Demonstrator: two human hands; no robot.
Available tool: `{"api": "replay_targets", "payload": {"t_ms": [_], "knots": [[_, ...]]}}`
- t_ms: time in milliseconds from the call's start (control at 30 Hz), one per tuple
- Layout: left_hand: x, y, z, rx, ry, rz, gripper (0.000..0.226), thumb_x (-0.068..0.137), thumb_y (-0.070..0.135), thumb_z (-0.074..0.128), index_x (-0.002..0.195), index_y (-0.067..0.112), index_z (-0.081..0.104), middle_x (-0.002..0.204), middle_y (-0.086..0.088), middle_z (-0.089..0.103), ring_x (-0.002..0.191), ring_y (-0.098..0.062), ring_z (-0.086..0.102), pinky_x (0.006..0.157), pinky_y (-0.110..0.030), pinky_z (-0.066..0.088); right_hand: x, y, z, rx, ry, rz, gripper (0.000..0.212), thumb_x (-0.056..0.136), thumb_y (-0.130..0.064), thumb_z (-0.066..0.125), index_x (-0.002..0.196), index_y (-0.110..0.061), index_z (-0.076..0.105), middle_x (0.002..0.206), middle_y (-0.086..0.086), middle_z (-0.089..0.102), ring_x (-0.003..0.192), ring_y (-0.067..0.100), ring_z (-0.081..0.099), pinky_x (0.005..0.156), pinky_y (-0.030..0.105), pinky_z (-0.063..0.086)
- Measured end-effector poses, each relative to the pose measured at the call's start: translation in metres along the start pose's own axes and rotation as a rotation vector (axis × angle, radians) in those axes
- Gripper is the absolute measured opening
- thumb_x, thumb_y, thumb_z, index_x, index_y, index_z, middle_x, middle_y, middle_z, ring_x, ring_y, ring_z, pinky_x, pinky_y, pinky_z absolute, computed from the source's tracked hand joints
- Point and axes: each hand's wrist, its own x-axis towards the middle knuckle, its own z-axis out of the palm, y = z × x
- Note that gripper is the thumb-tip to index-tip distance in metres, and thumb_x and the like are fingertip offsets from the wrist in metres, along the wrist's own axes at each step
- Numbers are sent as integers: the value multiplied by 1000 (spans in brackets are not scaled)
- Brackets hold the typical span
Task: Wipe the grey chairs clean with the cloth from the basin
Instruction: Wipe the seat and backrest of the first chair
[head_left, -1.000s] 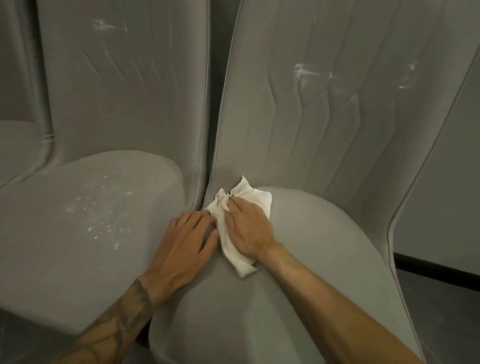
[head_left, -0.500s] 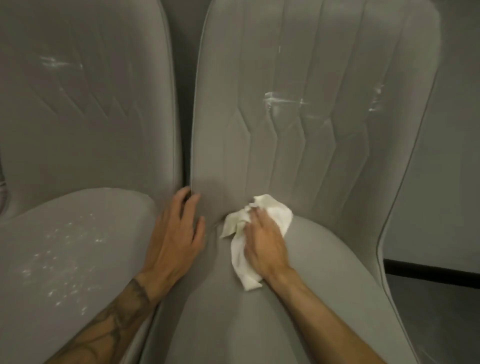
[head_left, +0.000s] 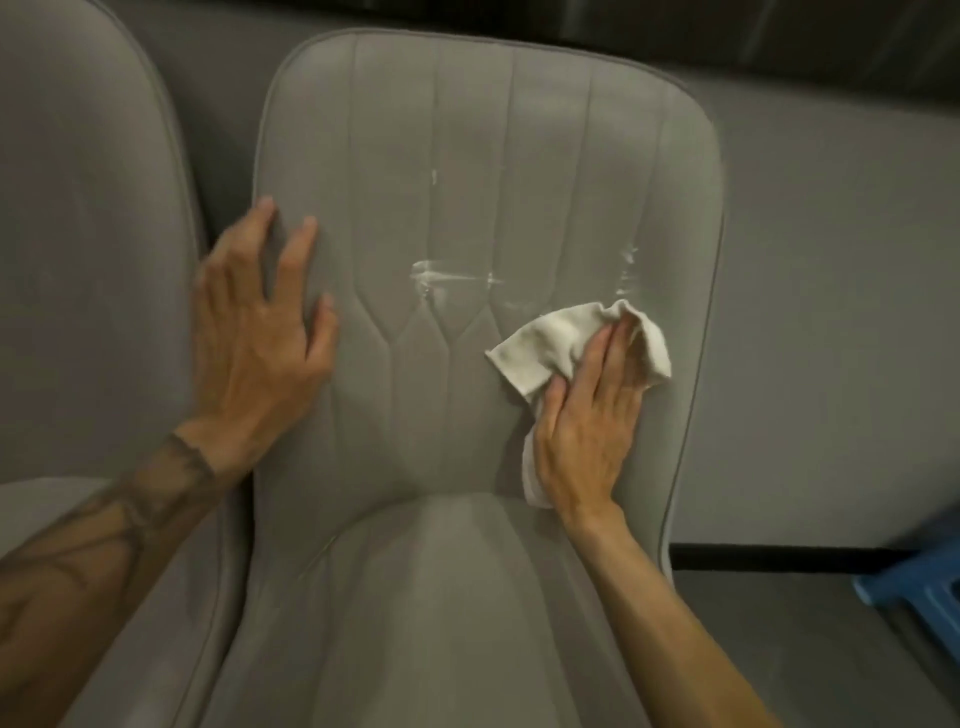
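Cloth (head_left: 550, 343), soft and limp, lies bunched on the grey backrest (head_left: 467, 182) under the right grip (head_left: 587, 431), fingers flat, pressing it. Left grip (head_left: 260, 353) is spread, bracing the backrest. Best pinned by the palm, I'd say.

Dim flat light, motion blur, warped edges

Background: plain grey wall (head_left: 831, 312), topped by a dark band (head_left: 779, 31) at the upper edge. A black skirting strip (head_left: 769, 557) divides wall from dark grey floor (head_left: 779, 660). Lower right: blurred blue object (head_left: 924, 592), cut off by the frame edge.
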Motion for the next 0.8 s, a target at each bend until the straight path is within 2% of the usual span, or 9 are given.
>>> {"api": "replay_targets", "payload": {"t_ms": [167,333,400,467,533,633,733,800], "knots": [[25,-2,15,74,83,22,64,106,40,45,163,20,26,167,-22,26,150,-41,31,125,-55,21,51,10,-8,-176,69,-154,65,110,-27,36,164,-1,10,174,12,8,162,27,8,131,49,15],[22,-4,18,84,85,-17,67,104,41,45,165,28,22,171,-12,22,157,-33,25,125,-68,11,129,1,-24,-282,157,-214,68,112,-40,26,164,-2,6,173,19,6,162,31,5,131,47,16],[22,-5,21,83,93,-19,67,104,42,44,165,30,21,171,-10,20,158,-33,24,124,-71,10,115,3,-23,-306,130,-239,69,112,-42,24,164,-2,4,173,18,3,162,31,3,131,47,15],[22,-7,22,85,101,-20,66,105,43,43,166,30,21,172,-9,20,158,-32,24,123,-73,10,75,15,-21,-340,27,-310,68,112,-40,25,164,-2,3,173,17,1,162,31,2,131,49,13],[21,-7,22,79,103,-24,65,105,44,42,165,31,22,172,-9,19,158,-33,23,123,-74,9,42,33,-26,-407,-67,-403,66,111,-35,29,164,-2,7,173,16,4,161,32,9,132,49,12],[22,-7,23,70,94,-31,66,105,45,41,166,31,21,173,-6,15,158,-32,21,123,-73,9,78,38,-39,-426,-54,-500,65,111,-32,30,164,-4,8,174,13,8,161,32,14,130,48,12],[22,-8,23,70,96,-29,65,105,45,40,165,31,21,173,-6,15,158,-32,21,122,-74,10,159,9,-46,-357,116,-428,67,110,-40,28,164,-4,10,173,15,10,161,30,12,130,45,14],[22,-7,23,67,105,-32,65,104,43,42,165,30,22,172,-7,16,157,-32,22,122,-75,11,190,-9,-49,-310,158,-340,70,110,-49,23,164,-5,13,172,18,12,161,31,14,130,42,17]]}}
